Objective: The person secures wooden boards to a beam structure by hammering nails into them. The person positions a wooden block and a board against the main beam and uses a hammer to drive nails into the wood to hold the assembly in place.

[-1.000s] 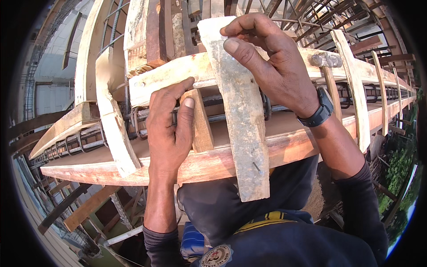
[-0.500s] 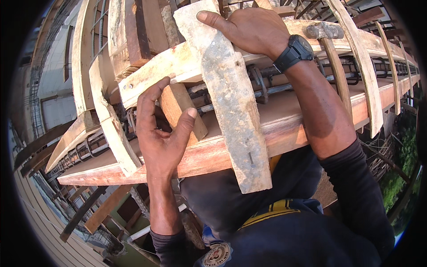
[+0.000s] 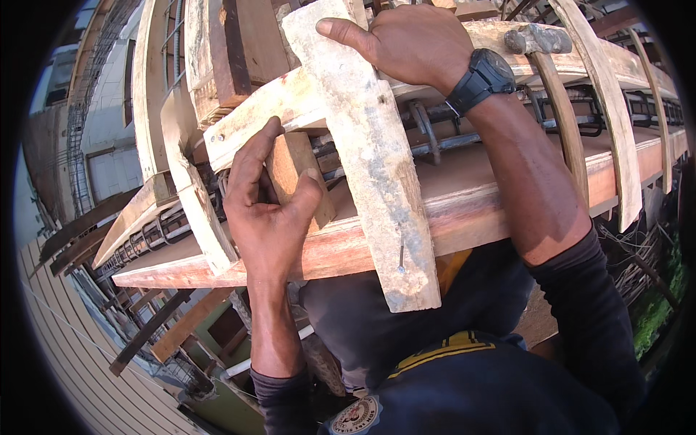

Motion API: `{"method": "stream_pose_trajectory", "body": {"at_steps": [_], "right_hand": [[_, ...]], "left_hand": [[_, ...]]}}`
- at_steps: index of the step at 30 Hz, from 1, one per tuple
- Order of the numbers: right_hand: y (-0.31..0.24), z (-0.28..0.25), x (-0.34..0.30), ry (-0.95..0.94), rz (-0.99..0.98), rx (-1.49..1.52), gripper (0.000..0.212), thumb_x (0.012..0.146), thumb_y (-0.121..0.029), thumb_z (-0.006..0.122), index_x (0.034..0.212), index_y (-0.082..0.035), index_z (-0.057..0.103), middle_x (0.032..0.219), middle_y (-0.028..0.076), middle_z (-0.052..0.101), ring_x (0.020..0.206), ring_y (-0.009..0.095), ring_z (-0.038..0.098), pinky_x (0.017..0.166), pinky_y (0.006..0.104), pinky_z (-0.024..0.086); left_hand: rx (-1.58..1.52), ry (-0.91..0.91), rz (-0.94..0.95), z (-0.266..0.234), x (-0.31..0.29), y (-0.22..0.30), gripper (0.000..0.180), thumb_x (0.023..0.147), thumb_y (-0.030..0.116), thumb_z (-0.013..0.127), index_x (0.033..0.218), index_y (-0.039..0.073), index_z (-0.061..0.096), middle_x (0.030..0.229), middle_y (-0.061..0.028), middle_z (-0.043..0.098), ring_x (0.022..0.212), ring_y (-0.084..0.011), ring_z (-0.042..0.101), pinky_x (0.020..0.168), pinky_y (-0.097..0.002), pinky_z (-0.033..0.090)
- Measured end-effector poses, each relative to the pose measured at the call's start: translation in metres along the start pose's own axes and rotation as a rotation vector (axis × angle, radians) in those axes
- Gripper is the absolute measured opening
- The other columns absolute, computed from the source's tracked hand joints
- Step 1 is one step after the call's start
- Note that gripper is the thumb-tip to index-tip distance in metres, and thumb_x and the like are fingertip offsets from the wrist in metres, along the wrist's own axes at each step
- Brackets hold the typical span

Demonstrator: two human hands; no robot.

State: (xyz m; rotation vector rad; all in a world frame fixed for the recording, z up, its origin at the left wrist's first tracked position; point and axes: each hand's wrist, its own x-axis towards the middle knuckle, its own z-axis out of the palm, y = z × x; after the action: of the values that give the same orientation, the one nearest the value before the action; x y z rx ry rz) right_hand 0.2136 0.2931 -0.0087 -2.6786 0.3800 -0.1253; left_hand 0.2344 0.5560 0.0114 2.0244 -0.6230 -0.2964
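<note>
My left hand (image 3: pixel 264 210) grips a short wooden block (image 3: pixel 301 174), its thumb on the near face and fingers along the other side. The block stands between an upper wooden beam (image 3: pixel 272 109) and the lower reddish board (image 3: pixel 341 250). A cement-stained plank (image 3: pixel 373 152) lies across both boards, to the right of the block. My right hand (image 3: pixel 417 43) holds this plank near its top, the thumb lying on its face and the fingertips hidden. A nail (image 3: pixel 402 250) sticks out of the plank near its lower end.
A hammer (image 3: pixel 538 40) hangs by its head on the upper beam, right of my right wrist. Wooden strips (image 3: pixel 605 109) cross the form on the right, another (image 3: pixel 196 196) on the left. Steel reinforcing bars (image 3: pixel 428 134) run between the boards. Timber posts (image 3: pixel 217 51) rise behind.
My left hand's thumb has come in against the block. The plank's nail shows longer and clearer now. The whole view has shifted slightly; my right hand keeps its hold.
</note>
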Motion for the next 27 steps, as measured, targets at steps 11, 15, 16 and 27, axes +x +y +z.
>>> {"method": "stream_pose_trajectory", "body": {"at_steps": [11,15,16,27], "right_hand": [[-0.012,-0.010,0.000,-0.091,0.183,-0.003,0.080,0.100,-0.059,0.035,0.051,-0.001,0.059,0.044,0.011,0.049,0.042,0.028,0.047,0.049,0.0445,0.038],[-0.006,0.002,-0.002,0.053,0.079,-0.024,0.079,0.102,-0.058,0.034,0.057,-0.001,0.065,0.051,0.014,0.058,0.051,0.033,0.058,0.057,0.0482,0.045],[-0.003,0.002,-0.002,0.055,0.081,-0.032,0.079,0.102,-0.058,0.034,0.057,-0.001,0.065,0.051,0.014,0.058,0.051,0.033,0.058,0.057,0.0482,0.045],[0.002,0.022,-0.004,0.185,0.023,-0.169,0.092,0.102,-0.071,0.020,0.064,-0.007,0.075,0.057,0.018,0.064,0.058,0.034,0.066,0.065,0.0462,0.054]], "left_hand": [[0.004,-0.003,0.038,0.005,-0.001,-0.001,0.061,0.077,-0.005,0.069,0.137,-0.001,0.059,0.131,-0.0138,0.060,0.123,-0.0230,0.059,0.108,-0.0357,0.046],[0.016,-0.054,0.026,0.003,-0.002,0.003,0.061,0.083,-0.010,0.064,0.143,-0.002,0.052,0.144,-0.0168,0.054,0.132,-0.0240,0.053,0.114,-0.0366,0.041],[0.004,-0.060,0.037,0.002,-0.003,0.003,0.062,0.084,-0.010,0.064,0.144,-0.001,0.052,0.145,-0.0164,0.053,0.133,-0.0241,0.052,0.114,-0.0367,0.041],[-0.109,-0.004,0.132,0.006,-0.011,-0.004,0.063,0.092,0.011,0.074,0.148,0.001,0.048,0.148,-0.0160,0.049,0.124,-0.0205,0.055,0.104,-0.0347,0.046]]}}
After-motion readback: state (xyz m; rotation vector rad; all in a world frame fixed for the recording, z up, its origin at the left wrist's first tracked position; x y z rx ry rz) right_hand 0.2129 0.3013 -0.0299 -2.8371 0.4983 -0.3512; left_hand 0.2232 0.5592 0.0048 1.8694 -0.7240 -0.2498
